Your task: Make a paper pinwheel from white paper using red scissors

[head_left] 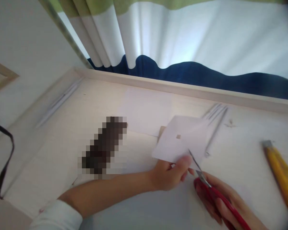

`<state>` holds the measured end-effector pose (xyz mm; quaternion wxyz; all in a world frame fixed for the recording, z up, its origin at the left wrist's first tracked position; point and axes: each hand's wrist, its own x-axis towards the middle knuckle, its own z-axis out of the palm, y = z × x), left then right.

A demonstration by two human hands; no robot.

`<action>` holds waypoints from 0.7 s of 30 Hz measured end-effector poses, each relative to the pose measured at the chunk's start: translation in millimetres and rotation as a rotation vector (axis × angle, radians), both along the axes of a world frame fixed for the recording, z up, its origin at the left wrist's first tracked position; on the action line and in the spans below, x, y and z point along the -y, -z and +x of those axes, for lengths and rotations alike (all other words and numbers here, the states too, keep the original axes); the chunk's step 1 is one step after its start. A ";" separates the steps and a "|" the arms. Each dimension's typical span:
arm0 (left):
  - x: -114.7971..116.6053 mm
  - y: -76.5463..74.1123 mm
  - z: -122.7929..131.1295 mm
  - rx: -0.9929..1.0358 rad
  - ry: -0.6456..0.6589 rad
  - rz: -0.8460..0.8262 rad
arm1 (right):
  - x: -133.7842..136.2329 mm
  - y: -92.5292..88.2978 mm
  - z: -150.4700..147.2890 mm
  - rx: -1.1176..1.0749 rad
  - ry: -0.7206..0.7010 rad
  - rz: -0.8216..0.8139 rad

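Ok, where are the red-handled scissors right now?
In the head view, the red-handled scissors are at the lower right, in the right hand, with one blade across the white paper that the left hand holds.

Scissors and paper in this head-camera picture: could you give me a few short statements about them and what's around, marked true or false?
1. The right hand holds red-handled scissors. True.

2. The left hand holds the yellow tool. False: the left hand holds a sheet of white paper; the yellow tool lies on the table, at the right of the picture.

3. A small tan square shows within the paper's outline. True.

4. The curtain has a green lowest band. False: the curtain's lowest band is navy blue.
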<state>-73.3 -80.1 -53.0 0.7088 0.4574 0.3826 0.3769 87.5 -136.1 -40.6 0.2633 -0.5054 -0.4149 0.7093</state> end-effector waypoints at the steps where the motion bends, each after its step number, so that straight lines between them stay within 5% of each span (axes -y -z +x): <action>1: 1.2 0.9 0.5 0.002 -0.004 -0.032 | -1.9 -2.6 0.3 -0.037 -0.078 0.023; 21: -2.5 -3.8 0.5 -0.041 0.061 0.009 | -7.8 -2.1 2.7 -0.206 -0.159 0.147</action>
